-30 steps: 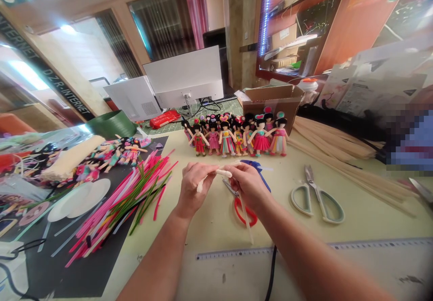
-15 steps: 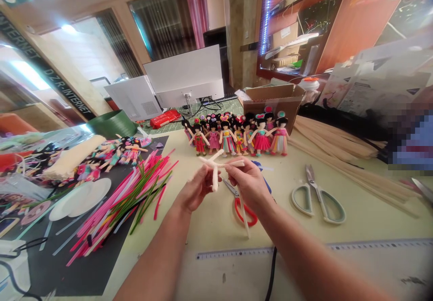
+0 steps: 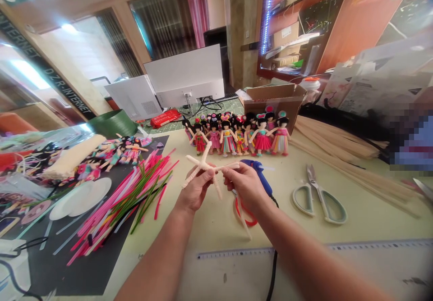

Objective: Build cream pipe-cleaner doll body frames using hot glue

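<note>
My left hand [image 3: 196, 188] is closed on a cream figure of twisted pipe cleaners [image 3: 203, 162], whose limbs fan out above and below the thumb. To the right of it, my right hand [image 3: 244, 181] pinches a pale pipe cleaner end that reaches toward the figure; a long loose length [image 3: 244, 220] hangs from under this hand. Behind the right hand lies a blue glue gun [image 3: 260, 175]. Red-handled scissors [image 3: 248, 220] lie on the table beneath, partly covered by my hand and wrist.
Finished pipe-cleaner dolls [image 3: 237, 139] stand in rows before a cardboard box [image 3: 270, 100]. Pink and green pipe cleaners [image 3: 125, 202] are heaped at left. Large scissors [image 3: 318, 197] and beige pipe cleaners [image 3: 338, 152] lie at right. A ruler [image 3: 233, 252] runs along the front.
The figure has turned in my left hand, its limbs now spread up and left. My right hand has shifted slightly, and more of the blue glue gun shows behind it.
</note>
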`<state>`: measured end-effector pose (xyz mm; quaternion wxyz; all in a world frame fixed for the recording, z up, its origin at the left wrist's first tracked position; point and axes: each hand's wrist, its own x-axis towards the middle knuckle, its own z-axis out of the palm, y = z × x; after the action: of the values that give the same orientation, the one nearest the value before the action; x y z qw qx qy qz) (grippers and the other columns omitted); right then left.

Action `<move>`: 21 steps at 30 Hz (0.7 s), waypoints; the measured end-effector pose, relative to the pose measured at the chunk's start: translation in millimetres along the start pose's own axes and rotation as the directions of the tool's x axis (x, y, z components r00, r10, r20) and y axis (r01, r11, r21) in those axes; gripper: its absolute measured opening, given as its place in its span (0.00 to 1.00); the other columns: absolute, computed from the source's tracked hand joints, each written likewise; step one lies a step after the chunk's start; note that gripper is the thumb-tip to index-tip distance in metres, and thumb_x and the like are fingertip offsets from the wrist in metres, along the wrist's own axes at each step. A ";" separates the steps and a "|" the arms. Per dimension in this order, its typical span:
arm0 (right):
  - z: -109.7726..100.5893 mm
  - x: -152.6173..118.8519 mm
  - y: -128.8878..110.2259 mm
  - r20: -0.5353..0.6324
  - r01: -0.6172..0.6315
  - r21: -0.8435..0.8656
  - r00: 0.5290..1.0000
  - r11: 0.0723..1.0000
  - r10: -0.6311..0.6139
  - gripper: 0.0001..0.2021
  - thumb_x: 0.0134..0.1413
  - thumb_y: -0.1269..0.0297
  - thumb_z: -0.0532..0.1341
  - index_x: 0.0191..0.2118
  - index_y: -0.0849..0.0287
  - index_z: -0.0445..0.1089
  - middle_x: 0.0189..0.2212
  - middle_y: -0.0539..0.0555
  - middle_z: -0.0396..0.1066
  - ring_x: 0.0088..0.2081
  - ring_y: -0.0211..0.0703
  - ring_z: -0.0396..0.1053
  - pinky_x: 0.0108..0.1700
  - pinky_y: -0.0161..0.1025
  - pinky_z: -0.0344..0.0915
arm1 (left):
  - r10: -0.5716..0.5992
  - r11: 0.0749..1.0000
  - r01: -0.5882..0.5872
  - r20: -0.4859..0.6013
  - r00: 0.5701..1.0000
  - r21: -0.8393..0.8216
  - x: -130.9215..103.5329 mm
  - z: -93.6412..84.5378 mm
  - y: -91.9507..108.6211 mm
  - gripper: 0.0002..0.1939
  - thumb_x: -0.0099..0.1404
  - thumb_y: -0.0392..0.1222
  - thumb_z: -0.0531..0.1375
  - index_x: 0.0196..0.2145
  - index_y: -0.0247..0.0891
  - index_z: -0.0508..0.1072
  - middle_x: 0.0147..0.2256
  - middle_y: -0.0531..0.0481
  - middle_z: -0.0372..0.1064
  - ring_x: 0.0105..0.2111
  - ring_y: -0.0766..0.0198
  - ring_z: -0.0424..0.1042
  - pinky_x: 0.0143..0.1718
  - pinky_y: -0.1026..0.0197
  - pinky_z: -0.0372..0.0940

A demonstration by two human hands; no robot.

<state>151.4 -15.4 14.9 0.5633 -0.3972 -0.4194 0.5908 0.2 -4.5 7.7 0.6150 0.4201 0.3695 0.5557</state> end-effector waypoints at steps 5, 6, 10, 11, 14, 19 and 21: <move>-2.1 1.9 2.6 0.031 -0.158 0.157 0.987 0.975 0.155 0.13 0.42 0.56 0.70 0.26 0.61 0.70 0.21 0.48 0.66 0.22 0.33 0.61 0.24 0.33 0.55 | 0.197 0.933 -0.186 -0.004 0.980 0.307 -2.5 -1.0 4.9 0.10 0.53 0.45 0.68 0.33 0.38 0.77 0.30 0.52 0.71 0.34 0.64 0.68 0.39 0.60 0.64; -2.2 1.9 1.7 0.042 -0.177 0.188 0.984 0.966 0.172 0.13 0.42 0.57 0.70 0.26 0.61 0.70 0.21 0.48 0.65 0.22 0.32 0.61 0.23 0.33 0.54 | 0.224 0.904 -0.217 0.022 0.974 0.369 -3.7 -0.6 6.8 0.09 0.55 0.45 0.68 0.31 0.38 0.77 0.32 0.51 0.72 0.33 0.64 0.68 0.39 0.59 0.64; -3.2 1.7 -1.8 0.063 -0.193 0.249 0.981 0.949 0.184 0.14 0.40 0.59 0.71 0.24 0.61 0.69 0.20 0.47 0.64 0.20 0.29 0.56 0.22 0.32 0.50 | 0.316 0.774 -0.361 0.177 0.932 0.520 -7.5 -0.8 13.2 0.08 0.58 0.45 0.65 0.28 0.38 0.75 0.39 0.47 0.73 0.32 0.63 0.70 0.37 0.57 0.65; -3.7 1.9 -2.0 0.063 -0.194 0.253 0.981 0.948 0.184 0.14 0.40 0.59 0.71 0.25 0.61 0.68 0.20 0.46 0.63 0.20 0.29 0.55 0.21 0.32 0.48 | 0.331 0.743 -0.389 0.206 0.921 0.544 -7.9 -1.5 13.8 0.07 0.59 0.44 0.65 0.29 0.38 0.76 0.39 0.46 0.73 0.32 0.63 0.70 0.36 0.57 0.66; -5.3 2.9 -0.4 0.066 -0.189 0.250 0.982 0.950 0.178 0.15 0.40 0.58 0.71 0.25 0.61 0.68 0.20 0.46 0.62 0.19 0.29 0.54 0.21 0.32 0.47 | 0.341 0.666 -0.414 0.241 0.909 0.620 -8.6 -4.0 13.2 0.06 0.60 0.43 0.64 0.35 0.40 0.77 0.40 0.45 0.72 0.35 0.61 0.71 0.37 0.56 0.65; -5.9 4.2 3.1 0.026 -0.126 0.246 0.992 0.961 0.124 0.13 0.41 0.59 0.71 0.25 0.61 0.68 0.19 0.47 0.64 0.19 0.30 0.55 0.21 0.32 0.49 | 0.292 0.667 -0.365 0.223 0.930 0.649 -9.4 -2.8 12.5 0.09 0.59 0.44 0.64 0.38 0.40 0.75 0.40 0.45 0.72 0.35 0.61 0.71 0.37 0.58 0.65; -5.8 4.4 1.5 0.009 -0.071 0.251 0.997 0.965 0.071 0.11 0.42 0.61 0.70 0.26 0.61 0.69 0.19 0.47 0.65 0.20 0.30 0.56 0.22 0.32 0.51 | 0.267 0.730 -0.305 0.156 0.951 0.611 -6.6 -3.5 12.9 0.14 0.58 0.44 0.65 0.42 0.40 0.73 0.41 0.47 0.71 0.36 0.62 0.71 0.37 0.60 0.65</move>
<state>156.1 -10.7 11.5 0.5873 -0.3374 -0.3268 0.6591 -8.5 -10.3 18.2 0.3568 0.6685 0.4464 0.4759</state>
